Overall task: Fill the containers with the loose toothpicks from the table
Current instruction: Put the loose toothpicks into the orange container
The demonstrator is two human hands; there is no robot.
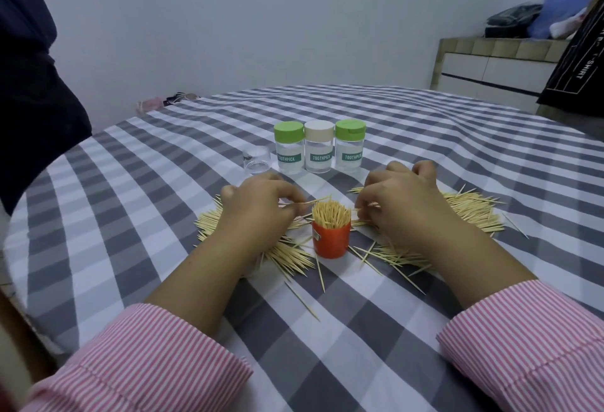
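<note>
Working over the checked worktop (pixel 425 137), the person has both hands down among the loose toothpicks. The left hand (pixel 261 205) pinches a few toothpicks (pixel 307 203) between thumb and fingertips, their tips reaching toward the mouth of the orange container (pixel 330 241). The right hand (pixel 402 202) has its fingers curled at a small cluster just right of the container; its grip appears to be grasping toothpicks, though the fingertips partly hide this.

The orange container stands upright between the hands, already packed with toothpicks standing above its rim. Loose toothpicks lie in a pile on the left (pixel 287 256) under and beside the left wrist, and in a larger pile on the right (pixel 470 212), with strays toward the near edge. Behind stand three lidded jars labelled TOOTHPICK: left green-lidded jar (pixel 289 147), white-lidded jar (pixel 319 147), right green-lidded jar (pixel 349 145). All appear empty and capped. A clear cup (pixel 257 161) sits just left of them.

Risks, as judged:
- The orange container looks near capacity; forcing more in could spring toothpicks out or bend them.
- Both hands crowd a light, narrow container; a wrist knock could tip it and spill its load.
- The jars are still capped, so further filling waits on opening them.
- Strays near the edge could roll off the cloth.
</note>
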